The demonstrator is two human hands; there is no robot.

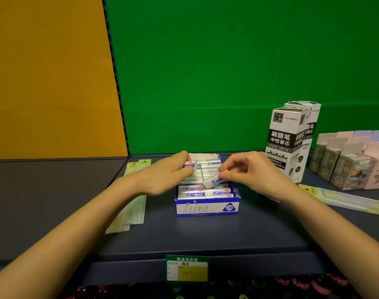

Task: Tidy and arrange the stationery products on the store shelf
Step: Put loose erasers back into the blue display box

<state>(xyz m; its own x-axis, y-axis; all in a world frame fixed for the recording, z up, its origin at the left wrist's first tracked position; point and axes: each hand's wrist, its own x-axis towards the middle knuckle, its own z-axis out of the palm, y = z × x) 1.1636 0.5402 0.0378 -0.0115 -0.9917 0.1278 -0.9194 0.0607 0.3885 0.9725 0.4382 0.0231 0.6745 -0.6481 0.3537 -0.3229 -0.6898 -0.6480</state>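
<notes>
Two bare forearms reach over one dark shelf [205,234]; one blue eraser box [206,209] sits mid-shelf | left hand [169,172] curled, gripping one rear eraser [189,165] | right hand [250,171] pinches one tilted eraser [213,181] above the box's rows

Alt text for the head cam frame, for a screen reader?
Two bare hands work over an open blue eraser box on a dark store shelf: the right hand pinches a tilted eraser above the rows, the left hand grips a back-row eraser. Tall white refill boxes stand to the right; flat yellow packs lie to the left.
</notes>
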